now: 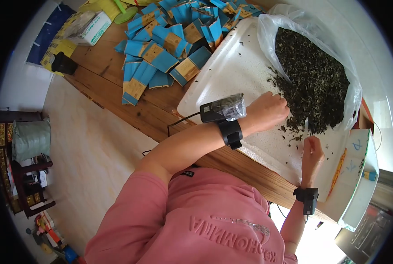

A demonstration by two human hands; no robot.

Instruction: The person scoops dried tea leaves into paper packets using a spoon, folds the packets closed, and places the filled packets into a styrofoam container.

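White foam makes up the big tray [231,66] on the wooden tabletop [97,61], and the dark dried leaves [317,75] lie in its right part, some in the open mouth of a clear plastic bag [267,35] and some spilled toward the tray's near edge. The left hand [268,112] is at the left side of the leaf pile with its fingers curled in close together; I cannot tell if they pinch any leaves. The right hand [313,154] is nearer the tray's near edge, its fingers pressed together, and seems to pinch the low end of a thin white strip [306,125], which points up at the pile. Blue and tan paper packets [159,57] sit in a messy heap on the tabletop, past the tray's left edge. To work the leaves well, I think it is best to hold the strip lightly, with its tip low and flat, and use small, slow moves, because dry leaves look easy to crush and scatter. The left fingers should be soft too, and both wrists should not bump the bag's floppy rim or push crumbs over the tray's near edge
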